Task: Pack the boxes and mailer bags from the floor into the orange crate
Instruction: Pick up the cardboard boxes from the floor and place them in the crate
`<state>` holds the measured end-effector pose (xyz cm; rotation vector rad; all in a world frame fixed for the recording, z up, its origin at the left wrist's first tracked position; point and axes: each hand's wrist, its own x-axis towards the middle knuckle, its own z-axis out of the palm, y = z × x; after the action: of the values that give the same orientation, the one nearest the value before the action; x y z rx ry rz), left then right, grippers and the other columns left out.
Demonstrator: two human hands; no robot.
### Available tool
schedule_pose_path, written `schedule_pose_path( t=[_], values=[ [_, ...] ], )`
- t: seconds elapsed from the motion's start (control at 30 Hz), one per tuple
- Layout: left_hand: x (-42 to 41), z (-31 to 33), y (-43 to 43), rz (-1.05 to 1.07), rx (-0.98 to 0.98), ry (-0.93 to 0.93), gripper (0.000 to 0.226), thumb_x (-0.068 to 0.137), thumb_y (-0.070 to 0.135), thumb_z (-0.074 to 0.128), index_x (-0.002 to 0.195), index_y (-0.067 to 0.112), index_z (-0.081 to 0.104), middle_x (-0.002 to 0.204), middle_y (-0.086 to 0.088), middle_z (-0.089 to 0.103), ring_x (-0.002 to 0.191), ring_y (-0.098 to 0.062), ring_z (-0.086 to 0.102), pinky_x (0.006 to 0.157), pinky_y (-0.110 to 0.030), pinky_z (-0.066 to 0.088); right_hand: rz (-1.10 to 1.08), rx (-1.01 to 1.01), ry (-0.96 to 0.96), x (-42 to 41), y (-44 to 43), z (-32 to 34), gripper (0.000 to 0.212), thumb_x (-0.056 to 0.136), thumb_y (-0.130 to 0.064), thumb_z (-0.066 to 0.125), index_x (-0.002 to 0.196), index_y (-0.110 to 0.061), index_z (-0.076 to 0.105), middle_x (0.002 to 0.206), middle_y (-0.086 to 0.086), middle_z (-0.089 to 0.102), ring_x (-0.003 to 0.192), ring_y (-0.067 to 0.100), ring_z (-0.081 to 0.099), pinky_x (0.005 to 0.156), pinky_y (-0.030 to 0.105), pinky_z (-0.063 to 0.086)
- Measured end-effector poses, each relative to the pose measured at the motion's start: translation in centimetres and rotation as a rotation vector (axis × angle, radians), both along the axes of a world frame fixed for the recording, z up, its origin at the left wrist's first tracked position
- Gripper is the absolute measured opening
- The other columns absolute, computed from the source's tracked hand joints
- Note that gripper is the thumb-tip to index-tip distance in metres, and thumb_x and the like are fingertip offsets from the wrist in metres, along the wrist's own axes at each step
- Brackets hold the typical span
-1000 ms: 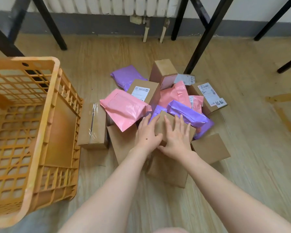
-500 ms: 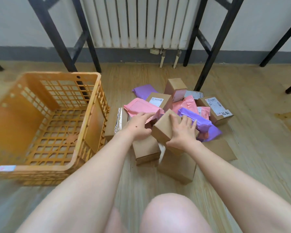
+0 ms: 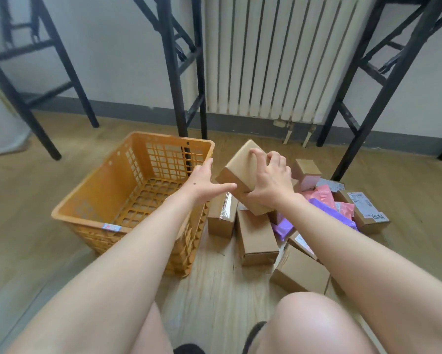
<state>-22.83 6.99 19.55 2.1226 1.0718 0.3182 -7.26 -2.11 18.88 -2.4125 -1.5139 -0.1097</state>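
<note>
My right hand (image 3: 272,181) grips a plain cardboard box (image 3: 240,166), tilted and lifted above the pile, just right of the orange crate (image 3: 107,198). Beside the box's left face my left hand (image 3: 204,183) is open with fingers spread, over the crate's right rim. The crate stands on the floor at the left with nothing visible inside. The rest of the pile lies on the floor at the right: several cardboard boxes (image 3: 257,238), pink mailer bags (image 3: 322,194) and purple mailer bags (image 3: 282,227). A labelled box (image 3: 367,208) sits at the pile's far right.
Black metal table legs (image 3: 363,118) stand behind the pile and behind the crate (image 3: 186,80). A white radiator (image 3: 273,54) hangs on the back wall. My knees (image 3: 314,325) fill the bottom of the view. Wooden floor surrounds everything.
The box has been lifted off the pile and carried up and left toward the crate. My left hand has come off it and opened. The view has tilted up.
</note>
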Motion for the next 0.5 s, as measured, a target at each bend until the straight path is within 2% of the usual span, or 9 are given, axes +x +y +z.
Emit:
schedule_pose_path(
  t=[0.13,0.3,0.43,0.5],
  values=[
    [-3.8,0.6,1.5,0.166,-0.078,-0.156,0.106,0.075,0.054,0.072,0.152,0.027,0.003,0.159,-0.006,0.016,0.144,-0.028,0.024,0.109,-0.048,0.033,0.090,0.073,-0.016,-4.3,3.7,1.3,0.104,0.063,-0.060,0.075,0.141,-0.031,0.014,0.137,0.013,0.030,0.127,0.031,0.030,0.102,0.045,0.034],
    [-6.9,1.5,4.3,0.448,-0.065,-0.325,0.109,0.075,0.049,0.074,0.150,0.025,-0.002,0.155,-0.009,0.017,0.139,-0.029,0.029,0.104,-0.043,0.039,0.133,0.108,0.142,-9.8,8.8,1.5,0.111,0.059,-0.059,0.080,0.142,-0.033,0.012,0.138,0.014,0.030,0.129,0.032,0.030,0.105,0.048,0.036],
    [-8.4,0.7,7.1,0.540,-0.004,-0.317,0.109,0.072,0.050,0.077,0.148,0.025,0.002,0.152,-0.010,0.022,0.135,-0.028,0.033,0.101,-0.040,0.042,0.150,0.133,0.291,-11.9,11.3,0.2,0.110,0.060,-0.060,0.079,0.142,-0.035,0.010,0.137,0.011,0.030,0.128,0.029,0.031,0.105,0.049,0.039],
    [-8.7,0.1,8.3,0.558,0.049,-0.289,0.111,0.071,0.050,0.078,0.148,0.024,0.003,0.151,-0.010,0.023,0.135,-0.028,0.033,0.101,-0.039,0.041,0.157,0.117,0.388,-12.3,12.6,-0.4,0.106,0.062,-0.054,0.081,0.141,-0.037,0.012,0.138,0.008,0.026,0.129,0.028,0.031,0.104,0.048,0.041]
  ],
)
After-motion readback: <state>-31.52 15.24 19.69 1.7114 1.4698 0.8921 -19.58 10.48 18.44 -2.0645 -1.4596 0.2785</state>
